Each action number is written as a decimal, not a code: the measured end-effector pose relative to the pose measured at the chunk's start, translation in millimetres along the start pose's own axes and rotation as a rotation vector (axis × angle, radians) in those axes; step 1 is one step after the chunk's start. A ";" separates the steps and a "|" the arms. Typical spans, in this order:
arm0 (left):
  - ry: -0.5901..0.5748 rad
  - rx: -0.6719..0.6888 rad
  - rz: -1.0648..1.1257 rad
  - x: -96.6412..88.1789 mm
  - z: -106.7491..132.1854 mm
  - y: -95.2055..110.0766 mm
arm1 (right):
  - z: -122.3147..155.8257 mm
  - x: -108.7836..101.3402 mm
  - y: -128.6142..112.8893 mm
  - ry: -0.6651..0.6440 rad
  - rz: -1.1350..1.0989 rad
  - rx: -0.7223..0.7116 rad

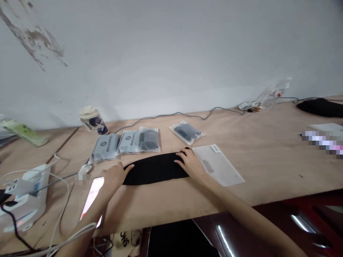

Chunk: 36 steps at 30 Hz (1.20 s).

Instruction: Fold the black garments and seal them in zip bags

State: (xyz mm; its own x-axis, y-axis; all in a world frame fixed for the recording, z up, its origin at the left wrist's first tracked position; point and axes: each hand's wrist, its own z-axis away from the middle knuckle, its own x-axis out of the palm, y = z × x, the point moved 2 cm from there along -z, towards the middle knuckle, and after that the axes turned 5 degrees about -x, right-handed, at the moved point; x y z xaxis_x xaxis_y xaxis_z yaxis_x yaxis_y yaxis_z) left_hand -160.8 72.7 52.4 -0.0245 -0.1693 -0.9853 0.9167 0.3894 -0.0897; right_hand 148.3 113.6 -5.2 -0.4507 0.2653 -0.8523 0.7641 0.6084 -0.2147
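Observation:
A long black cloth strip (155,168) lies flat on the wooden table (268,157). My left hand (115,175) rests on its left end with the fingers stretched toward the cloth. My right hand (189,162) lies flat on its right end, fingers spread. Neither hand grips anything. An empty clear plastic bag (218,165) lies just right of my right hand. Behind the cloth lie three packed bags: one grey bag (105,146), one with a dark item (139,140) and a smaller one (187,131).
A lit phone (92,194) lies by my left forearm. A white power strip (25,196) with cables sits at the left edge. A paper cup (93,120) stands by the wall. A grey cable (171,115) runs along the back; another black cloth (320,107) lies far right.

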 end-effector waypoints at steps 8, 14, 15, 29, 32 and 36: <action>0.087 0.176 -0.081 -11.0 -6.4 7.8 | 47.5 -14.6 3.0 -0.159 -0.035 -0.172; 0.322 0.589 0.165 -1.7 24.6 2.2 | 71.8 -34.3 22.1 -0.213 -0.078 -0.172; 0.304 0.664 0.193 4.9 30.8 -0.8 | 74.2 -34.1 23.8 -0.209 -0.072 -0.166; 0.383 0.383 0.593 -2.2 74.7 -39.2 | 55.3 -106.9 6.4 0.099 -0.412 0.206; 0.205 0.319 0.718 -7.6 69.8 -37.9 | 33.9 -118.3 13.7 0.024 -0.513 0.286; -0.060 0.334 0.686 16.3 44.0 -29.5 | 14.2 -78.5 30.9 -0.294 -0.613 0.460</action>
State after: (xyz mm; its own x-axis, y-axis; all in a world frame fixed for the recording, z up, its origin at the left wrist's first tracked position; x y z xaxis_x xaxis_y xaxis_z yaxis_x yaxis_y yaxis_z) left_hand -170.8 18.6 45.4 0.6062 -0.0405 -0.7943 0.7912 0.1323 0.5971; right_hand 213.8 100.9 48.3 -0.7592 -0.2598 -0.5967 0.5633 0.1971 -0.8024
